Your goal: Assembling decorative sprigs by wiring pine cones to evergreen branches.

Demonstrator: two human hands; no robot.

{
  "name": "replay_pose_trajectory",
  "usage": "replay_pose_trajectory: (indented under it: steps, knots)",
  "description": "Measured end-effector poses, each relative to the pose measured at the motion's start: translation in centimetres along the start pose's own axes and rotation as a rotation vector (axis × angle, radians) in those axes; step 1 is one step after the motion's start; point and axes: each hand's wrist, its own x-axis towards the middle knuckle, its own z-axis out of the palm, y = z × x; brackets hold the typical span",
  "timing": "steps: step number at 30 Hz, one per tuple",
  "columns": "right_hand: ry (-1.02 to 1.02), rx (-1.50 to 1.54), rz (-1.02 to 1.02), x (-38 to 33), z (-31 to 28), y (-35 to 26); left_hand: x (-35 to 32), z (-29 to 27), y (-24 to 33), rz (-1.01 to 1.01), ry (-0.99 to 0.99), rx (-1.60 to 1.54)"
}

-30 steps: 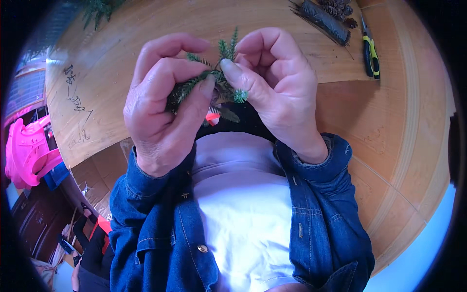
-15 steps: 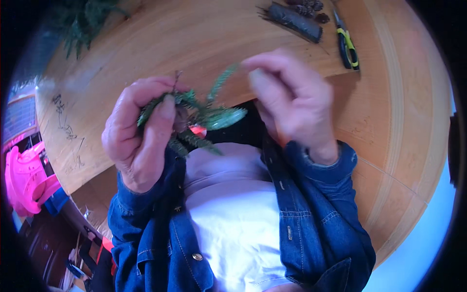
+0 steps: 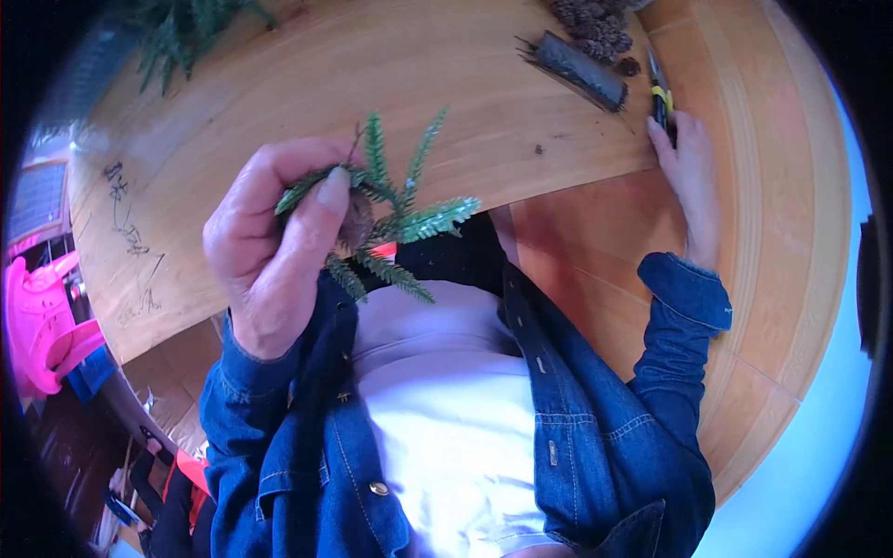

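My left hand (image 3: 284, 232) is closed, thumb against fingers, on a green fir sprig (image 3: 409, 219) whose several needled twigs fan out to the right. A brown rounded thing, which looks like a pine cone (image 3: 356, 221), sits beside the thumb at the sprig's base, partly covered. A thin brown stem pokes up past the fingertips. Over at the table's right edge, my right hand (image 3: 690, 172) has its fingers around the handles of long-nosed pliers (image 3: 659, 98). The jaws and part of the yellow-and-black grip show beyond the hand; the rest of the handles is hidden.
On the wooden table (image 3: 446, 84), pine cones (image 3: 595, 28) lie at the far right near a dark bundle of thin sticks or wires (image 3: 581, 70). More green branches (image 3: 191, 33) are at the far left. Thin dark wires (image 3: 130, 223) lie near the left edge, beside a pink chair (image 3: 42, 325).
My right hand has left the sprig's twigs and moved right and away to the pliers, closing on their handles. My left hand still holds the sprig, nearly unmoved.
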Motion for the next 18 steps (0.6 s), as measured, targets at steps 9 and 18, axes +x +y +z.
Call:
replay_pose_trajectory:
  steps: [9,18]
  knots:
    - [-0.105,0.863,0.414,-1.3,-0.9,1.6,-0.4,-0.4,-0.5,0.015,0.014,0.021]
    - [0.099,2.046,0.129,-6.9,-5.8,-7.7,-0.4,-0.2,-0.8,0.014,0.003,0.056]
